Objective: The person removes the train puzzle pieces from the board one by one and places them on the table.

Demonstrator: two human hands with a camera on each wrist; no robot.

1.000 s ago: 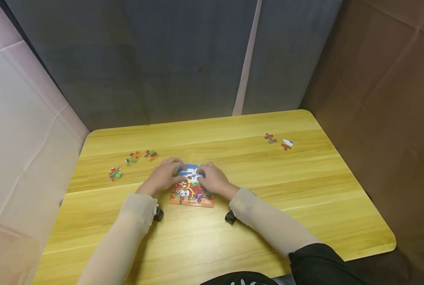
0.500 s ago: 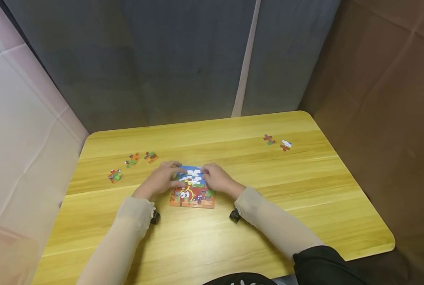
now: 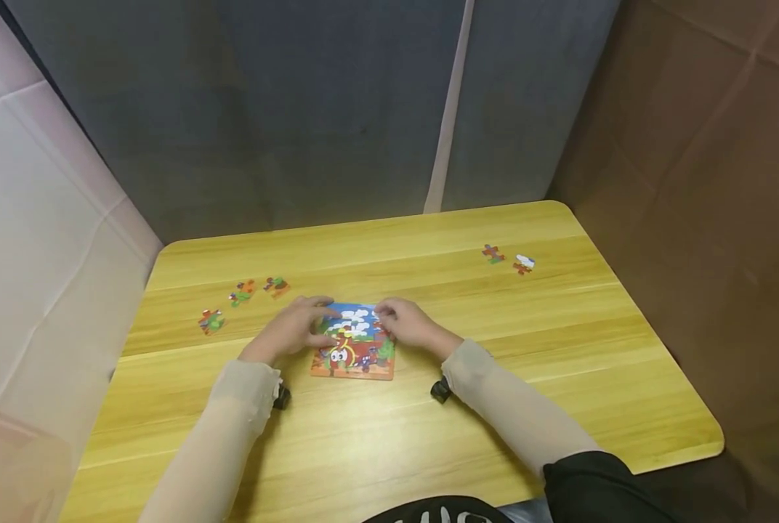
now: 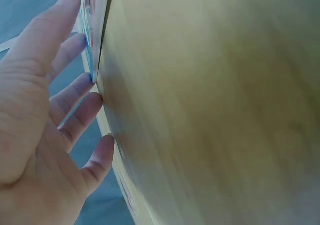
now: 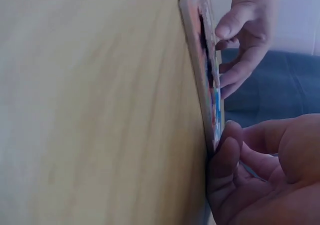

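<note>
A flat jigsaw puzzle (image 3: 357, 363) with a colourful cartoon picture lies on the wooden table. Blue sky and white clouds fill its far part; a red figure with big eyes is nearer me. My left hand (image 3: 288, 330) rests at the far left edge, its fingers spread and nearly straight, thumb over the picture. In the left wrist view those fingertips (image 4: 85, 82) line the board's corner. At the far right corner, my right hand (image 3: 410, 327) has curled fingers. Its thumb and index finger pinch the board's edge in the right wrist view, covering that corner.
Loose jigsaw pieces lie at the left: one piece (image 3: 211, 321), another piece (image 3: 242, 293) and a third piece (image 3: 276, 286). Two more, a reddish piece (image 3: 493, 253) and a white-and-red piece (image 3: 523, 264), lie at the back right. Cloth walls (image 3: 337, 116) enclose the table (image 3: 363, 450).
My right hand has slid rightward from over the clouds to the board's right corner, uncovering more of the picture. My left hand has shifted slightly left. The loose pieces stay put.
</note>
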